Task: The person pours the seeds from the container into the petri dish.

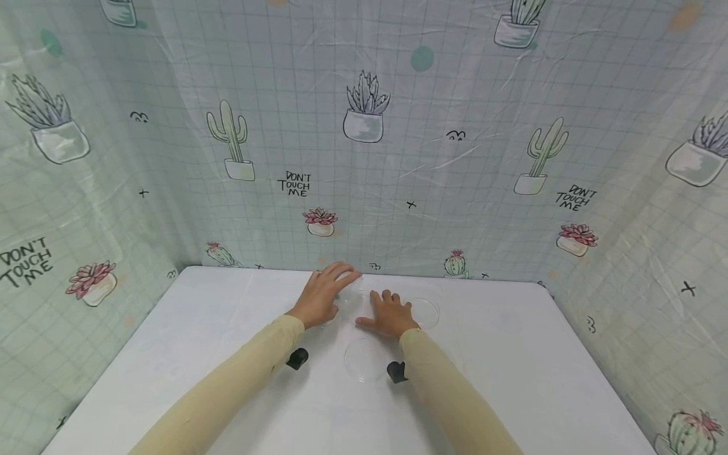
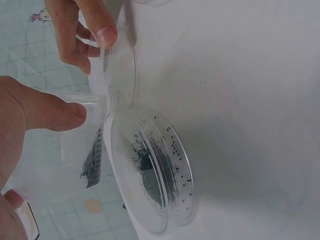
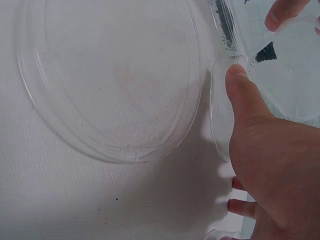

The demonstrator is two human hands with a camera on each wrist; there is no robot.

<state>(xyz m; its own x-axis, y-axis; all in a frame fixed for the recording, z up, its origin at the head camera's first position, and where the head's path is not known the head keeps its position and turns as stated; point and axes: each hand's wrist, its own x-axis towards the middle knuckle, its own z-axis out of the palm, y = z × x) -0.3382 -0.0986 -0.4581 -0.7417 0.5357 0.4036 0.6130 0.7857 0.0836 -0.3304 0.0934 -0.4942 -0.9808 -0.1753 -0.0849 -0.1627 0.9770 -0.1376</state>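
In the left wrist view, a clear plastic bag (image 2: pixel 60 145) hangs from my left hand (image 1: pixel 321 297), thumb pressed on it; dark grains (image 2: pixel 92 162) gather in its lower corner. Below it on the table is a round clear petri dish (image 2: pixel 172 215) scattered with similar grains. My right hand (image 1: pixel 389 314) grips a second clear petri dish (image 3: pixel 220 115) at its edge, the thumb lying on the rim. Its other fingers are partly hidden in both wrist views. Seen from the head, the bag is too faint to make out.
Near my right wrist, another clear dish (image 1: pixel 364 360) lies on the white table (image 1: pixel 500 379). One more clear dish (image 1: pixel 425 313) sits to the right of my right hand. A patterned curtain (image 1: pixel 409 158) hangs behind and along both sides.
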